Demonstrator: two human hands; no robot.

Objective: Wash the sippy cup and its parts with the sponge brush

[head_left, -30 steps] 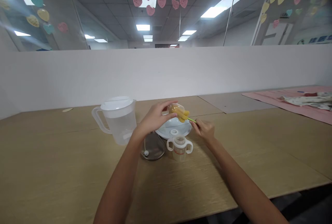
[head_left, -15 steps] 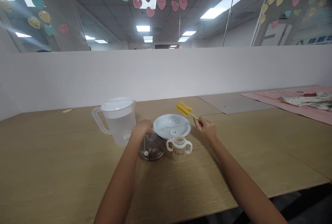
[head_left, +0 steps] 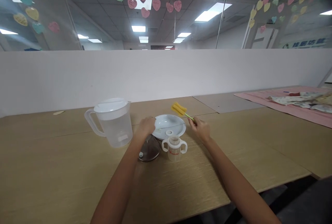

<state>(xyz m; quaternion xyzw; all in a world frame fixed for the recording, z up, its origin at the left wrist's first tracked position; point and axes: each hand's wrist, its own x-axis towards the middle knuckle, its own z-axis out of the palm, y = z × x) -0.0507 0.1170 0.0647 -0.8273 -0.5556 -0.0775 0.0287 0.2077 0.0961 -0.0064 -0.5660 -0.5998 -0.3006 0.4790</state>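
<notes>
Across a broad, wood-toned counter (head_left: 64,168), a translucent lidded pitcher (head_left: 116,127) stands upright at left, the largest vessel. It would likely be bulky and heavy if filled, best taken by its side loop, though the contents cannot be made out. To its right, a shallow white bowl (head_left: 168,119) looks stiff, smooth and possibly slippery when wet, with its rim the natural grip. Just in front and to the left sits a dark, see-through domed piece (head_left: 150,149), probably rigid and better taken by the edge.

A person's left hand (head_left: 147,126) is bent over that piece beside the bowl; its fingertips are hidden, so neither their spread nor any hold can be told. The right hand (head_left: 201,130) is closed around the lower end of a slim green stem (head_left: 189,116), raising a yellow sponge head (head_left: 178,108) above the bowl's far right side. The brush appears light, its head soft and springy, the stem the firm place to hold.

Nearest the front, a small open-mouthed bottle (head_left: 174,153) stands upright; it looks light and easily tipped, its twin white handles offering a sure grip. Smallest of all, a white ring (head_left: 169,133) lies near the bowl's front edge, seemingly stiff, suited to a fingertip pinch.
</notes>
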